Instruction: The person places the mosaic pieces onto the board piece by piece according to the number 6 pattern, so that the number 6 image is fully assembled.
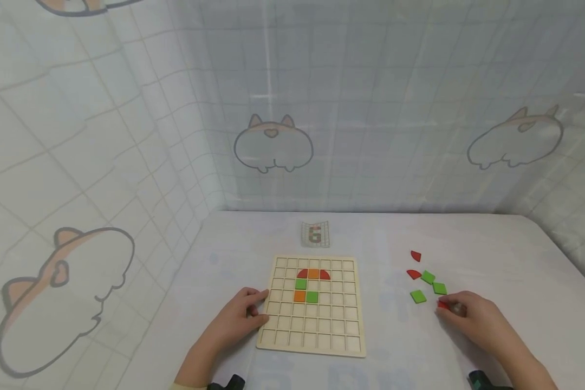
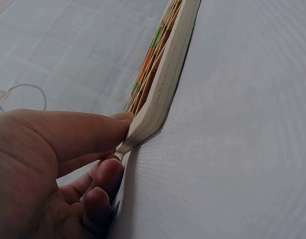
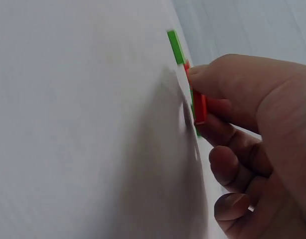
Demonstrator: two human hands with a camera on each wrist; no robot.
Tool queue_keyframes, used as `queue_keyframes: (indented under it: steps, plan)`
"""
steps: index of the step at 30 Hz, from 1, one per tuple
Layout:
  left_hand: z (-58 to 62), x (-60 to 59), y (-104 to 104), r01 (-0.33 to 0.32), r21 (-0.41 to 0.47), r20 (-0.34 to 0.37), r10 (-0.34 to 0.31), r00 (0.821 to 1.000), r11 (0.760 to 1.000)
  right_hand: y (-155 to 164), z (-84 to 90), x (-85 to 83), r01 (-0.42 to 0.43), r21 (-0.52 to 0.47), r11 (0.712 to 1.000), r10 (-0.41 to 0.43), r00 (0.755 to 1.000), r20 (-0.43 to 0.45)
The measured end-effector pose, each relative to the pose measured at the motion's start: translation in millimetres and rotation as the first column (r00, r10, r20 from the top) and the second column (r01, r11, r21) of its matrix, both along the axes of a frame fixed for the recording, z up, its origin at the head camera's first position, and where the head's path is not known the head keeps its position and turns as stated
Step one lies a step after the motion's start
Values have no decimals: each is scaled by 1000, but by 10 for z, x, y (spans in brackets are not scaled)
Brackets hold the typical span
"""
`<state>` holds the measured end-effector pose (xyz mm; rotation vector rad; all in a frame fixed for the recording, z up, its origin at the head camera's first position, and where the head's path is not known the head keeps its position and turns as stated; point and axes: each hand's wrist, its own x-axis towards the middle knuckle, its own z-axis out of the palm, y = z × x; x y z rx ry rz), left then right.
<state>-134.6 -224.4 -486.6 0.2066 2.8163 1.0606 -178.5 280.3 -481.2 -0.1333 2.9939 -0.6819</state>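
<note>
Head view, lower right: the right hand (image 1: 475, 319) pinches a red tile (image 1: 442, 305), whose visible edge runs roughly up and down the right wrist frame. At lower left, the left hand (image 1: 236, 317), fingers bent, grips the left edge of the grid board (image 1: 310, 340), which lies between the hands at lower centre, nearly square with no clear long axis. That held tile is well apart from the board, to its right; green tiles (image 1: 418, 296) lie near the pinch.
</note>
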Motion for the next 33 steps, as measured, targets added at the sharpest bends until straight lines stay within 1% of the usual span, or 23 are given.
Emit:
queue_keyframes:
  steps: [6, 9, 12, 18, 24, 28, 31, 33]
  plan:
    - [-16, -13, -3, 8, -3, 3, -8, 1000, 1000, -189, 79, 8, -88, -44, 995, 84, 992, -92]
    - [-24, -16, -9, 17, -9, 3, -17, 1000, 1000, -299, 114, -6, -127, -57, 990, 120, 987, -107]
    - [-16, -9, -16, 23, -5, -2, -23, 1000, 1000, -415, 141, -37, -157, -44, 987, 151, 981, -118]
    - [-1, -3, -16, 18, 5, 3, -18, 1000, 1000, -651, 141, -105, -206, -29, 978, 201, 972, -126]
    - [10, 1, -5, 6, 5, 6, -6, 1000, 1000, -899, 155, -175, -283, -14, 959, 276, 944, -178]
    - [10, 3, 0, -8, 8, 14, 8, 1000, 1000, -1097, 190, -194, -311, -10, 950, 305, 936, -173]
    - [3, 0, -2, -8, 8, 13, 8, 1000, 1000, -1250, 212, -201, -322, -12, 947, 316, 936, -156]
    - [-2, -6, -5, -6, 9, 12, 5, 1000, 1000, -1340, 223, -203, -340, -14, 940, 334, 930, -157]
